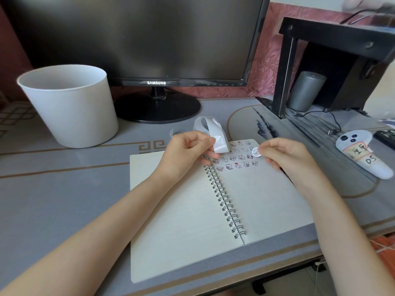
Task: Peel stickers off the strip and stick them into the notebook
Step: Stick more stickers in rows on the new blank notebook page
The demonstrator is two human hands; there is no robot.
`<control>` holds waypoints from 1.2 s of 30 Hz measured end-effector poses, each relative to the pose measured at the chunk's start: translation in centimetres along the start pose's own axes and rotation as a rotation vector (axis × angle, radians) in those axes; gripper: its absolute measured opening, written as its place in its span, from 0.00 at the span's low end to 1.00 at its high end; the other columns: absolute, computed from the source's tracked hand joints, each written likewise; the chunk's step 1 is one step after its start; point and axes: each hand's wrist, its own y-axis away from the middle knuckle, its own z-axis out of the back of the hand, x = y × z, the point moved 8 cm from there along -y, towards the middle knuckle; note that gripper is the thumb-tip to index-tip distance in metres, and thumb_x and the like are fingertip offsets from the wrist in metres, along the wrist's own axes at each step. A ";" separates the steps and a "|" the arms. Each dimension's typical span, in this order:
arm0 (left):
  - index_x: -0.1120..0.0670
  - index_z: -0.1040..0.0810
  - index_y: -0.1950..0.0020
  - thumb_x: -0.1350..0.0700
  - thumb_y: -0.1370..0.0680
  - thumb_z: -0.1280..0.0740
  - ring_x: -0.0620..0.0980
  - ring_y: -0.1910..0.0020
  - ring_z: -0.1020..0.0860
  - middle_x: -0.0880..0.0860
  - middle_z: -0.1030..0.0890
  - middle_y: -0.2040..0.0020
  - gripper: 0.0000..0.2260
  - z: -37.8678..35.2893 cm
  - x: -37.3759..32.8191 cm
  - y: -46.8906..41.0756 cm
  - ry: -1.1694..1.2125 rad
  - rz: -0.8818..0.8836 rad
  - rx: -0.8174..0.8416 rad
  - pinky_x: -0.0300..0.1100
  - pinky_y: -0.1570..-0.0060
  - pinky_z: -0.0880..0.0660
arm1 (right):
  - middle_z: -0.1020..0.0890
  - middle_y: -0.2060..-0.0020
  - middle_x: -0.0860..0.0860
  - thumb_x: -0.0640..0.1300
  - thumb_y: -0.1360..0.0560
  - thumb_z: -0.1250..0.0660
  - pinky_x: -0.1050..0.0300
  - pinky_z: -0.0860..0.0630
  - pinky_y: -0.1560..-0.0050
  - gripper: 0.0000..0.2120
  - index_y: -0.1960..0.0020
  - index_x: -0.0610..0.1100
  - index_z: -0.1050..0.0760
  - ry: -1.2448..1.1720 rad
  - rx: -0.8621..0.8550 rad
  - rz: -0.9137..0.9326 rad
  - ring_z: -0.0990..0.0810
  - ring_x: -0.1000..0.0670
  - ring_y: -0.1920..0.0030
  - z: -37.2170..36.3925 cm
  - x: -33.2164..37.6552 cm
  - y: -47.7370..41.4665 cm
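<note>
The small round white sticker (255,151) with a cartoon print sits pinched at the fingertips of the right hand (284,155), right of centre in the frame, lifted just above the upper part of the notebook's right page. That hand is closed to a fine pinch on the sticker alone. The left hand (186,153), just left of centre, is curled shut on the glossy white backing strip (213,135), which loops upward and away from the person before folding back down to the fingers; its free length runs toward the upper middle of the frame.

Below both hands lies the open spiral-bound lined notebook (213,210), its wire spine running from upper left to lower right. Rows of small cartoon stickers (237,159) already fill the top of the right page, directly beneath and to the left of the pinched sticker. The blank paper lies below those rows, toward the person, so the right hand is the nearer one and would likely need to come down and slightly back to place it.

Further out on the grey patterned surface (64,189) stand a white round bin (68,105) at upper left and a black monitor (139,39) behind.
</note>
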 end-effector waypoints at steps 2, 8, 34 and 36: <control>0.62 0.23 0.58 0.62 0.21 0.36 0.46 0.65 0.18 0.59 0.19 0.64 0.07 0.0 0.0 0.0 0.002 0.004 0.001 0.35 0.65 0.22 | 0.25 0.70 0.48 0.38 0.27 0.31 0.70 0.36 0.73 0.02 0.58 0.41 0.21 0.008 0.008 -0.044 0.33 0.58 0.76 0.4 -0.7 -0.1; 0.62 0.23 0.58 0.62 0.21 0.36 0.45 0.65 0.18 0.58 0.19 0.65 0.07 0.0 0.1 0.0 -0.004 0.004 0.001 0.34 0.65 0.23 | 0.24 0.78 0.56 0.37 0.27 0.30 0.71 0.37 0.76 0.03 0.60 0.40 0.21 0.058 -0.037 -0.102 0.34 0.60 0.79 1.3 -1.6 -0.3; 0.64 0.23 0.56 0.62 0.21 0.36 0.45 0.65 0.18 0.61 0.19 0.62 0.07 0.1 0.1 0.1 -0.011 0.013 -0.003 0.35 0.62 0.21 | 0.25 0.78 0.56 0.35 0.28 0.30 0.69 0.36 0.75 0.06 0.62 0.42 0.22 0.129 -0.067 -0.093 0.33 0.60 0.80 1.5 -2.1 -0.6; 0.64 0.23 0.56 0.62 0.21 0.36 0.45 0.65 0.18 0.61 0.19 0.62 0.07 0.1 0.1 0.1 -0.013 0.014 -0.005 0.35 0.62 0.21 | 0.25 0.77 0.54 0.35 0.28 0.30 0.69 0.36 0.75 0.05 0.62 0.42 0.22 0.136 -0.069 -0.092 0.34 0.60 0.80 1.6 -2.1 -0.7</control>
